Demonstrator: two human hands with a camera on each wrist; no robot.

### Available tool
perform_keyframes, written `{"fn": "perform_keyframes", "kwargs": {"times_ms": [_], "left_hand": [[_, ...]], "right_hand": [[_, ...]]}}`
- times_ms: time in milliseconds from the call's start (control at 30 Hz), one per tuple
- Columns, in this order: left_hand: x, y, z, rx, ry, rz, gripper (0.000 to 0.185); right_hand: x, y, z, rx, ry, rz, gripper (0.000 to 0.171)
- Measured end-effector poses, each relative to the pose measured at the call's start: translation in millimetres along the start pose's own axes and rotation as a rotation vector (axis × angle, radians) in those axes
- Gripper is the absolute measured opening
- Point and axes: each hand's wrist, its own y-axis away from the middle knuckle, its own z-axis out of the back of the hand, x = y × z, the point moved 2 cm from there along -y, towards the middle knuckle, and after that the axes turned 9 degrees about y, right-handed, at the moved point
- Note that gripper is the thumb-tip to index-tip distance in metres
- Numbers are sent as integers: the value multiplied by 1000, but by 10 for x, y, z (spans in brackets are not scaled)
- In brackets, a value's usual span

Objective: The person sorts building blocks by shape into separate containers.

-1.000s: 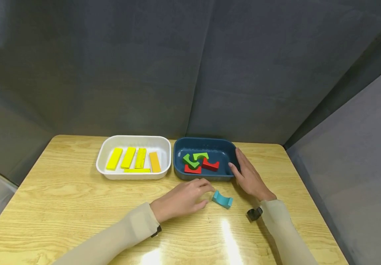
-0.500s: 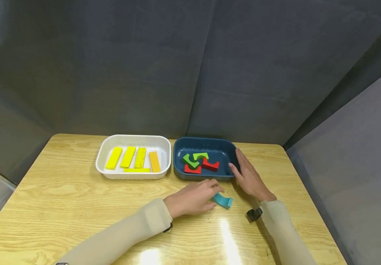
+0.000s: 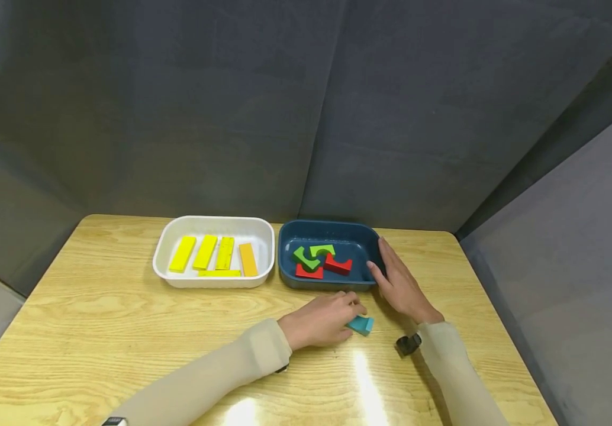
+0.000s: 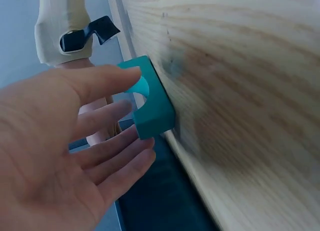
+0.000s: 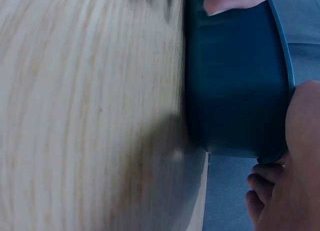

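Note:
My left hand (image 3: 323, 320) is at a teal arch-shaped block (image 3: 361, 325) on the table, partly covering it. In the left wrist view, the thumb (image 4: 122, 77) overlaps one end of the teal block (image 4: 156, 103), and the loosely spread fingers lie by its hollow and other end. Whether they press on it is hard to tell. My right hand (image 3: 403, 287) holds the right end of a dark blue tray (image 3: 332, 285), thumb over the rim, fingers along the outside. Two green arch blocks (image 3: 306, 259) and two red arch blocks (image 3: 338, 265) lie in that tray.
Left of the blue tray stands a white tray (image 3: 215, 284) holding several yellow blocks (image 3: 183, 254) and one orange block (image 3: 248, 260). Both trays sit near the back edge of the wooden table (image 3: 125, 331). Dark grey cloth (image 3: 205, 118) rises behind, with grey panels at the sides.
My left hand has moved right, from beside the teal block to around its left part. The block shows no clear movement. My right hand stays on the blue tray.

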Motion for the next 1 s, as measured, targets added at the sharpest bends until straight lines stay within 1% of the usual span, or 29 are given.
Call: {"fn": "perform_keyframes", "kwargs": {"times_ms": [233, 533, 800, 1000], "left_hand": [[-7, -41, -52, 12, -13, 7, 46], [27, -50, -60, 22, -17, 46, 40], [34, -46, -69, 10, -18, 40, 35], [35, -32, -82, 23, -14, 38, 34]], "right_hand": [[6, 4, 8, -5, -6, 8, 77], [11, -21, 10, -19, -10, 20, 76], [0, -18, 4, -9, -13, 13, 76], [-11, 5, -12, -3, -19, 9, 77]]}}
